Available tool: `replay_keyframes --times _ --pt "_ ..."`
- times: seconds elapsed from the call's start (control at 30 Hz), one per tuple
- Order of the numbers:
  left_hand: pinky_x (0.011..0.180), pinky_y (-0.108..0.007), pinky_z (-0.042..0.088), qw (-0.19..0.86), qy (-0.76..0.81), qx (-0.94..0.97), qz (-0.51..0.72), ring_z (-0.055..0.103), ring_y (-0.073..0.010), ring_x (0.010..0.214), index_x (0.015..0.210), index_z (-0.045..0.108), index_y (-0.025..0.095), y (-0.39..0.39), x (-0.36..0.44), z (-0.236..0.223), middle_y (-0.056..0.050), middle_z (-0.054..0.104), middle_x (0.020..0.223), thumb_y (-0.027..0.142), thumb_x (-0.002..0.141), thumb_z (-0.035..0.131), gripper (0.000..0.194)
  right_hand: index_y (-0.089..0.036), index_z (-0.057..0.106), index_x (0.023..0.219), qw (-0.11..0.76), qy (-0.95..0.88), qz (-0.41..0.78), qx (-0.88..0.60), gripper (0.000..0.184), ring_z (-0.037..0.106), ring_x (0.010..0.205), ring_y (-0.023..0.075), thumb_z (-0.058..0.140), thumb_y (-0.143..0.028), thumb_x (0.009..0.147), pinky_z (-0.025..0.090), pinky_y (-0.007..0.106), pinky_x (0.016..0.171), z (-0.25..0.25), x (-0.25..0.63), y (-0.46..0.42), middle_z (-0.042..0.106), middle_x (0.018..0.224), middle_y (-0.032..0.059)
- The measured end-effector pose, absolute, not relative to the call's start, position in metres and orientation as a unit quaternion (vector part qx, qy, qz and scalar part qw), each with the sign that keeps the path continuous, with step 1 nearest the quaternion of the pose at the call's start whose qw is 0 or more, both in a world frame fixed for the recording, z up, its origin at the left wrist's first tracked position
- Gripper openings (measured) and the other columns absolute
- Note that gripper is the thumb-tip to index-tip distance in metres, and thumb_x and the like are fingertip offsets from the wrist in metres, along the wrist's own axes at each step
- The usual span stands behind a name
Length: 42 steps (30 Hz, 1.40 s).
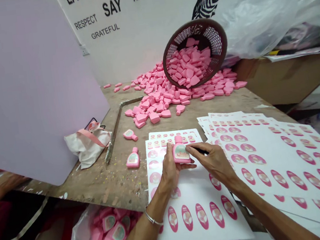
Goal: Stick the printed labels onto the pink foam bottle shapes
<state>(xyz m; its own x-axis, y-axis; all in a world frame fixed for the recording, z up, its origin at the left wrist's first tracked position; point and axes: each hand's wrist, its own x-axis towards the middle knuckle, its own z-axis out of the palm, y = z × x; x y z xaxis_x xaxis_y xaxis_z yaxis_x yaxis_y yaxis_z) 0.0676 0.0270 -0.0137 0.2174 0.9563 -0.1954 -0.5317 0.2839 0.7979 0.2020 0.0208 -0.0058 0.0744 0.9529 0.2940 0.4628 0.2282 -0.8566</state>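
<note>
Steadily Held, a Pink Bottle [178,140] Gets Its Label [182,153]

Seen from the head view, a person's left hand [170,167] closes thumb and fingers around the pink bottle, keeping it upright above a sticker sheet [190,188] on the wooden table [109,184]. The right hand [216,161] pinches a slim dark tool [201,151], its tip at or near the label's right edge; contact is too small to confirm. The step in hand appears to be setting or smoothing that label; the next move likely calls for a firm left grip and light, even pressure. Two labelled bottles [132,159] lie left of the sheet. Beyond, a heap of pink bottles [158,106] surrounds a tipped brown basket [222,36]; further sticker sheets [262,146] spread at right.
</note>
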Motion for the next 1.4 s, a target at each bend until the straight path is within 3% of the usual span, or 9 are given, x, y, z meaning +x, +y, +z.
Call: replay_keyframes --times 0.23,0.53,0.63,0.7,0.83,0.97,1.07,1.23,1.4 --pt "0.068 -0.034 0.059 0.708 0.324 0.355 0.517 0.067 -0.0173 0.072 0.099 0.059 0.013 0.025 0.064 -0.012 -0.008 0.066 0.092 0.056 0.083 0.056 0.046 -0.023 0.072 0.09 0.448 -0.674 0.148 -0.568 0.022 0.06 0.075 0.0171 0.059 -0.04 0.085 0.044 0.031 0.072 -0.009 0.201 0.021 0.072 0.085 0.0021" --pt "0.063 -0.031 0.059 0.658 0.352 0.376 0.55 0.062 -0.0125 0.066 0.097 0.056 0.014 0.022 0.069 -0.006 -0.005 0.062 0.089 0.047 0.081 0.062 0.037 -0.018 0.066 0.114 0.282 -0.684 -0.116 -0.663 0.038 0.054 0.083 0.0265 0.039 -0.038 0.095 0.032 0.04 0.075 -0.007 0.213 0.014 0.066 0.08 0.0118" --pt "0.064 -0.034 0.059 0.644 0.381 0.377 0.546 0.064 -0.0154 0.069 0.095 0.056 0.014 0.021 0.065 -0.008 -0.008 0.063 0.092 0.048 0.083 0.057 0.036 -0.017 0.062 0.116 0.356 -0.634 -0.022 -0.686 0.044 0.057 0.088 0.0276 0.045 -0.047 0.091 0.039 0.04 0.076 -0.007 0.218 0.02 0.067 0.092 0.0132" --pt "0.075 -0.037 0.058 0.624 0.414 0.375 0.546 0.066 -0.0227 0.089 0.099 0.058 0.015 0.018 0.063 -0.012 -0.013 0.063 0.108 0.048 0.082 0.058 0.037 -0.018 0.054 0.125 0.417 -0.626 0.123 -0.648 0.056 0.059 0.095 0.0261 0.055 -0.055 0.083 0.045 0.039 0.081 -0.007 0.208 0.023 0.066 0.108 0.0121" --pt "0.096 -0.031 0.048 0.564 0.466 0.372 0.571 0.044 -0.0276 0.13 0.103 0.062 0.019 0.011 0.059 -0.014 -0.013 0.055 0.13 0.04 0.071 0.071 0.039 -0.019 0.051 0.124 0.453 -0.591 0.299 -0.597 0.062 0.06 0.106 0.0231 0.059 -0.059 0.078 0.048 0.036 0.089 -0.015 0.176 0.03 0.062 0.121 0.0114" --pt "0.067 -0.033 0.056 0.591 0.476 0.388 0.524 0.069 -0.0249 0.084 0.099 0.06 0.018 0.013 0.037 -0.007 -0.009 0.068 0.092 0.053 0.079 0.059 0.041 -0.019 0.057 0.116 0.4 -0.606 0.269 -0.633 0.054 0.062 0.105 0.0222 0.056 -0.058 0.079 0.049 0.034 0.089 -0.026 0.186 0.064 0.065 0.115 0.0101" --pt "0.063 -0.03 0.054 0.485 0.563 0.449 0.496 0.065 -0.0199 0.068 0.094 0.062 0.017 0.018 0.001 -0.01 -0.005 0.067 0.078 0.054 0.08 0.057 0.039 -0.018 0.061 0.11 0.319 -0.608 0.214 -0.694 0.047 0.063 0.103 0.0239 0.056 -0.055 0.08 0.048 0.036 0.088 -0.028 0.216 0.116 0.068 0.11 0.0104" --pt "0.068 -0.033 0.052 0.324 0.698 0.513 0.379 0.065 -0.0257 0.079 0.097 0.067 0.02 0.026 -0.062 -0.036 -0.008 0.07 0.086 0.051 0.085 0.047 0.039 -0.013 0.056 0.114 0.285 -0.53 0.155 -0.783 0.06 0.058 0.107 0.0362 0.058 -0.06 0.075 0.044 0.048 0.084 -0.03 0.229 0.215 0.064 0.111 0.0204" --pt "0.087 -0.048 0.047 0.083 0.713 0.607 0.341 0.059 -0.0313 0.102 0.109 0.065 0.024 0.034 -0.098 -0.058 -0.011 0.064 0.11 0.046 0.085 0.048 0.037 -0.008 0.053 0.118 0.272 -0.478 0.139 -0.824 0.064 0.055 0.11 0.0308 0.058 -0.058 0.079 0.044 0.045 0.086 -0.043 0.201 0.269 0.058 0.117 0.0224"
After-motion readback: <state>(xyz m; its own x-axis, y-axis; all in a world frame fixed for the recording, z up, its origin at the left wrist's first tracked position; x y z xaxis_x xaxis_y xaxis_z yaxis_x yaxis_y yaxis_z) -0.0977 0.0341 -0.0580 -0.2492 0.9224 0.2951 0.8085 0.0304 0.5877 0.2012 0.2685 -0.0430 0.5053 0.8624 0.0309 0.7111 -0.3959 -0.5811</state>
